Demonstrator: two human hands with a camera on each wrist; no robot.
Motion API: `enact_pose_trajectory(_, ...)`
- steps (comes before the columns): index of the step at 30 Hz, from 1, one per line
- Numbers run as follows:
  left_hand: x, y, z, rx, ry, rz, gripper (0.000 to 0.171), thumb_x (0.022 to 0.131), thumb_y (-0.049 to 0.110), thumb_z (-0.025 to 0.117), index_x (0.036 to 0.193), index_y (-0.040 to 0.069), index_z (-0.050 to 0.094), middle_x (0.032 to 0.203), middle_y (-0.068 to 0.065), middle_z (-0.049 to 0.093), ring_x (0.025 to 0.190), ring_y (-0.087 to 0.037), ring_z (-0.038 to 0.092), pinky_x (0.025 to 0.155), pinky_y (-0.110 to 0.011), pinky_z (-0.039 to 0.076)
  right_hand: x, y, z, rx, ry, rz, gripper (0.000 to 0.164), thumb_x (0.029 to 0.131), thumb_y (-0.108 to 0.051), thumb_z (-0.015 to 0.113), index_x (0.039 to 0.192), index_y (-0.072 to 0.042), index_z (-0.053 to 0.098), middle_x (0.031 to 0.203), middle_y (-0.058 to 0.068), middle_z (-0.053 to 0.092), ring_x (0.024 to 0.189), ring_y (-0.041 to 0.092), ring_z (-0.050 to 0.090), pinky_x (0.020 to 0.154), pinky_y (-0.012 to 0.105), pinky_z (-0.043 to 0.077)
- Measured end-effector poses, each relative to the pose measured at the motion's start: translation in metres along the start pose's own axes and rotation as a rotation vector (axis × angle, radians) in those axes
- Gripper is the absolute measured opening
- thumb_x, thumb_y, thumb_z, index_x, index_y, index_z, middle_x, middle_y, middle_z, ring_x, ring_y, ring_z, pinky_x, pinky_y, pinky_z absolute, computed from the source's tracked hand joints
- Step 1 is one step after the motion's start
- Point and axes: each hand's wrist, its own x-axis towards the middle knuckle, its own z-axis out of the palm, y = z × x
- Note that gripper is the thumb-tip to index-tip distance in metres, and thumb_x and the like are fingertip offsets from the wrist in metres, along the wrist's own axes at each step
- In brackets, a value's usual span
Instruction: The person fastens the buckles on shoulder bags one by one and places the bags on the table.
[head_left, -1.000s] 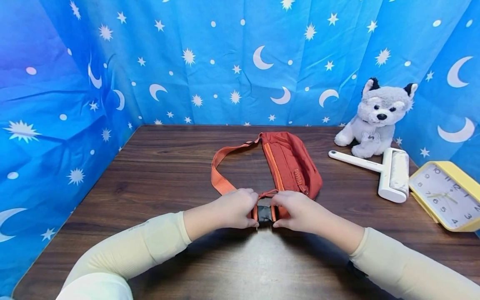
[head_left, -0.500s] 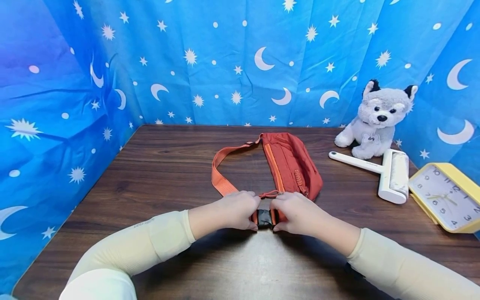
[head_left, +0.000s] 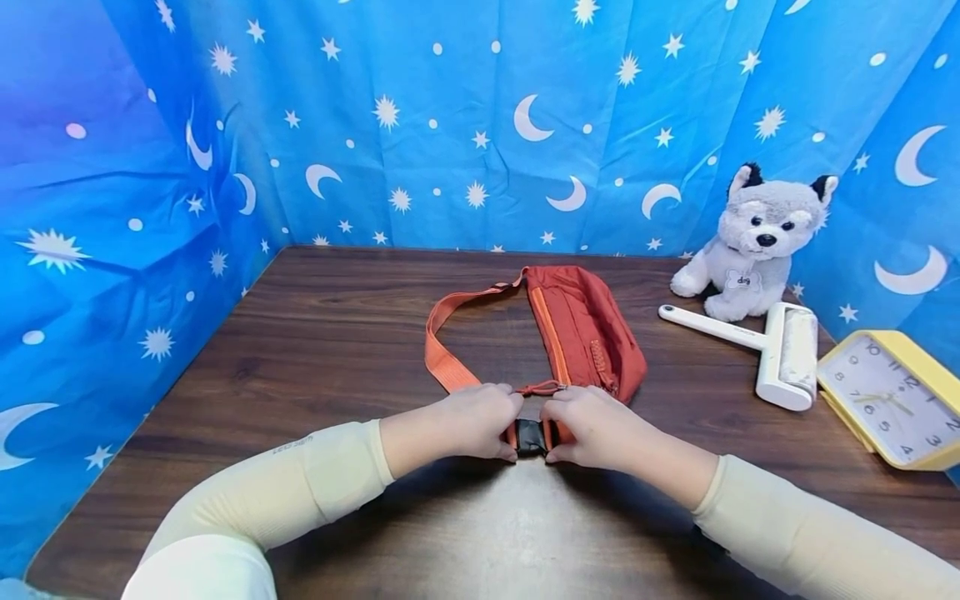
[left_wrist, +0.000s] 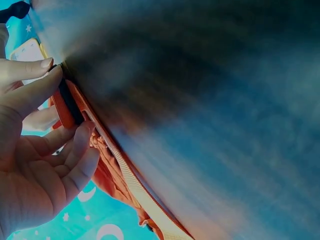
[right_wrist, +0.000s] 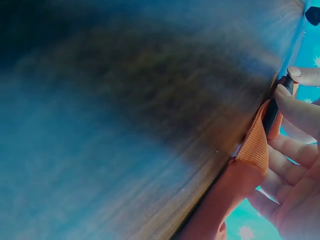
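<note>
A rust-red waist bag [head_left: 585, 333] lies on the table, its orange strap [head_left: 446, 354] looping out to the left. At the near end sits a black buckle [head_left: 531, 437], its two halves appearing joined. My left hand [head_left: 480, 421] pinches the buckle's left end where the webbing meets it. From the other side, my right hand [head_left: 588, 425] pinches the right end. In the left wrist view, thumb and fingers hold the edges of a black buckle part [left_wrist: 70, 102]. The right wrist view shows the same kind of grip on black plastic [right_wrist: 272, 112] with orange webbing [right_wrist: 253, 150].
Toward the back right sits a grey and white plush dog [head_left: 757, 242]. In front of it lies a white lint roller [head_left: 783, 358], and a yellow clock [head_left: 892, 400] stands at the right. Blue star-and-moon cloth [head_left: 420, 125] hangs behind the wooden table [head_left: 337, 333].
Both hands keep their hold on the buckle, which now shows its dark face a little more squarely. The head view has shifted slightly; the bag stays in place.
</note>
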Motion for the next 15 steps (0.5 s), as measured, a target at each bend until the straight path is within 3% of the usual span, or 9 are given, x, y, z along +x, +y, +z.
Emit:
enact_pose_trajectory(5, 0.000, 0.000, -0.001, 0.017, 0.013, 0.013, 0.047, 0.075, 0.043, 0.077, 0.105, 0.012, 0.058, 0.086, 0.003, 0.050, 0.072, -0.008, 0.049, 0.059, -0.026, 0.044, 0.000, 0.002, -0.002, -0.010, 0.002, -0.008, 0.037, 0.066, -0.033, 0.085, 0.087, -0.010, 0.065, 0.079, -0.002, 0.060, 0.072, 0.013, 0.058, 0.061, 0.034, 0.047)
enact_pose_trajectory(10, -0.004, -0.005, -0.004, 0.022, -0.020, -0.011, 0.056, 0.073, 0.041, 0.079, 0.114, 0.012, 0.056, 0.090, 0.001, 0.052, 0.076, -0.010, 0.053, 0.058, -0.027, 0.046, -0.001, 0.002, -0.007, 0.007, -0.062, 0.074, 0.042, 0.071, -0.040, 0.079, 0.097, -0.010, 0.067, 0.089, -0.001, 0.062, 0.081, 0.015, 0.060, 0.069, 0.037, 0.047)
enact_pose_trajectory(13, -0.008, -0.012, -0.006, 0.007, 0.021, -0.008, 0.057, 0.072, 0.041, 0.080, 0.114, 0.011, 0.056, 0.092, -0.001, 0.054, 0.083, -0.014, 0.055, 0.062, -0.028, 0.047, -0.002, 0.004, -0.013, 0.036, -0.051, 0.113, 0.041, 0.078, -0.040, 0.075, 0.103, -0.009, 0.067, 0.092, -0.001, 0.062, 0.082, 0.014, 0.058, 0.069, 0.037, 0.046)
enact_pose_trajectory(15, -0.011, -0.018, -0.008, 0.000, 0.068, -0.003, 0.054, 0.072, 0.040, 0.079, 0.111, 0.010, 0.057, 0.091, -0.001, 0.053, 0.083, -0.016, 0.055, 0.064, -0.029, 0.046, -0.003, 0.007, -0.018, 0.038, 0.000, 0.113, 0.035, 0.081, -0.036, 0.073, 0.102, -0.009, 0.068, 0.089, -0.001, 0.061, 0.077, 0.012, 0.055, 0.067, 0.034, 0.046)
